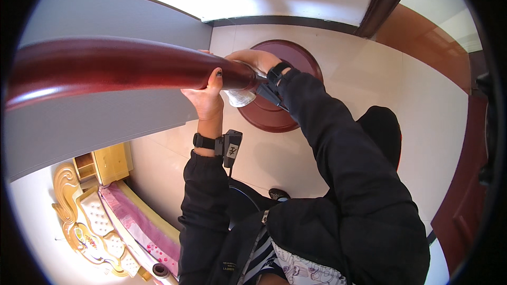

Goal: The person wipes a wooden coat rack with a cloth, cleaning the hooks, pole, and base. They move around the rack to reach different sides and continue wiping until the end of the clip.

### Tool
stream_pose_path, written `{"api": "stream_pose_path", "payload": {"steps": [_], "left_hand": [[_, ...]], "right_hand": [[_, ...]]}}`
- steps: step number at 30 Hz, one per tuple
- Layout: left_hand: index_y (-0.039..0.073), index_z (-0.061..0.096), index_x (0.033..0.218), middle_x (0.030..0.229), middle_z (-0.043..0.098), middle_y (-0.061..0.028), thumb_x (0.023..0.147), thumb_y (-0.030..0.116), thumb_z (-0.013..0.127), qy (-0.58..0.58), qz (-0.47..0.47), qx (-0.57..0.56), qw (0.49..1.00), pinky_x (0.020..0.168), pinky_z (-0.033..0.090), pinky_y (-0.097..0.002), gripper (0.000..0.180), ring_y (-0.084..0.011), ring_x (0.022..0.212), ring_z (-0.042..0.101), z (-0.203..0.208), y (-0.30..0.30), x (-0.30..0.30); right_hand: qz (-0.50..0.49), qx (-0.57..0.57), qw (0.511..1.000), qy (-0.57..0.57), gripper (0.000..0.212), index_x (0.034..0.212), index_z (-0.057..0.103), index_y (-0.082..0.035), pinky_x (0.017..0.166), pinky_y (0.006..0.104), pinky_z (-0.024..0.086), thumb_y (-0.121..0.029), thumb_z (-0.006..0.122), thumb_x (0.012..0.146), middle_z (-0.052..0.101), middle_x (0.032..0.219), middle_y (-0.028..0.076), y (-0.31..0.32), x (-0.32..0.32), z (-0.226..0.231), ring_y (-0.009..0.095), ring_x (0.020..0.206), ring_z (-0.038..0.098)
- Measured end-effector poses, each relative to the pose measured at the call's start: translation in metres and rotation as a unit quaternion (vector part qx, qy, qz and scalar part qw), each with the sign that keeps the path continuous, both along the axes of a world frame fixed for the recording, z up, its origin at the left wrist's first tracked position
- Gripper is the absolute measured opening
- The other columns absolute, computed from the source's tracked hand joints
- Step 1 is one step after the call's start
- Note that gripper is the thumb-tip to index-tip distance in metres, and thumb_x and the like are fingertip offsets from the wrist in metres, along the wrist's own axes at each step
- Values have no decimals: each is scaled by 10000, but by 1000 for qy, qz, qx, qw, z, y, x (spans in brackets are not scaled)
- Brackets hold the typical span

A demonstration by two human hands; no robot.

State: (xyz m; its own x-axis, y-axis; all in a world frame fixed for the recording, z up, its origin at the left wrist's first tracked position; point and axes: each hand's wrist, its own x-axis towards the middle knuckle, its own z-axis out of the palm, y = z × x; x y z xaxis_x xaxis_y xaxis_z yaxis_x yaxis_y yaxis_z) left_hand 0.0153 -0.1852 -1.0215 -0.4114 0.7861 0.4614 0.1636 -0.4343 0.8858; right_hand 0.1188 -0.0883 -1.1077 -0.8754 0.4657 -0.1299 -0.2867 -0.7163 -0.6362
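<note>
Gripping the glossy dark-red wooden handrail (pixel 116 68), left hand (pixel 207 97) steadies it while right hand (pixel 253 59) seemingly presses a crumpled silvery cloth (pixel 240 96) near its end, wiping apparently unfinished.

Bright daylight is flooding the scene, washing the pale wall at the top nearly white. A long highlight is gleaming along the glossy dark red wooden rail (pixel 116 66). The glossy cream tiled floor (pixel 364 68) is reflecting light. Fisheye distortion is bending straight edges, and black vignetting is framing the corners.

Single head-worn fisheye view, looking steeply down, close over the polished dark-red wooden rail (pixel 121 68) crossing left.
</note>
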Motion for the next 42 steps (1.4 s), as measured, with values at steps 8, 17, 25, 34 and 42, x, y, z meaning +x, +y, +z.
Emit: {"api": "stream_pose_path", "payload": {"steps": [8, 17, 25, 34, 42], "left_hand": [[-1, 556, 1178, 1031, 633, -57, 695, 3, 875, -32, 47, -33, 998, 877, 518, -316, 579, -179, 892, 613, -3, 0, 2], [36, 398, 1429, 1225, 572, -84, 934, 186, 737, -107, 51, -122, 985, 951, 493, -324, 619, -173, 1089, 569, -33, -59, -4], [59, 484, 1463, 1316, 634, -55, 980, 344, 694, -241, -348, -267, 866, 967, 494, -309, 599, -133, 1089, 629, -60, -112, -1], [13, 608, 934, 850, 560, 55, 961, 13, 636, 1, -104, -297, 949, 753, 443, -229, 39, -45, 822, 482, -23, -142, -29], [26, 660, 989, 866, 628, 39, 988, 26, 582, -123, -152, -220, 956, 751, 480, -246, 79, -45, 836, 539, 35, -139, -27]], "right_hand": [[-130, -8, 991, -33, 327, 1106, 654, -133, 631, 281, 448, -398, 472, 1048, 669, 934, 16, -31, 3, -7, 119, 762, 604], [-144, -168, 969, 106, 443, 1446, 475, -54, 1138, 471, 413, -307, 353, 1104, 557, 1425, 116, -73, 86, 4, 289, 1298, 550], [-12, -174, 967, 186, 461, 1458, 473, -60, 1189, 483, 351, -318, 338, 1101, 521, 1481, 114, -111, 113, 36, 300, 1365, 493], [-62, -162, 979, 107, 456, 1426, 503, -55, 1181, 464, 352, -304, 309, 1096, 544, 1462, 108, -131, 122, 17, 286, 1359, 494], [-28, -70, 995, 69, 465, 1432, 489, -42, 1186, 449, 326, -290, 409, 1046, 534, 1471, 103, -137, 120, 39, 291, 1376, 475]]}}
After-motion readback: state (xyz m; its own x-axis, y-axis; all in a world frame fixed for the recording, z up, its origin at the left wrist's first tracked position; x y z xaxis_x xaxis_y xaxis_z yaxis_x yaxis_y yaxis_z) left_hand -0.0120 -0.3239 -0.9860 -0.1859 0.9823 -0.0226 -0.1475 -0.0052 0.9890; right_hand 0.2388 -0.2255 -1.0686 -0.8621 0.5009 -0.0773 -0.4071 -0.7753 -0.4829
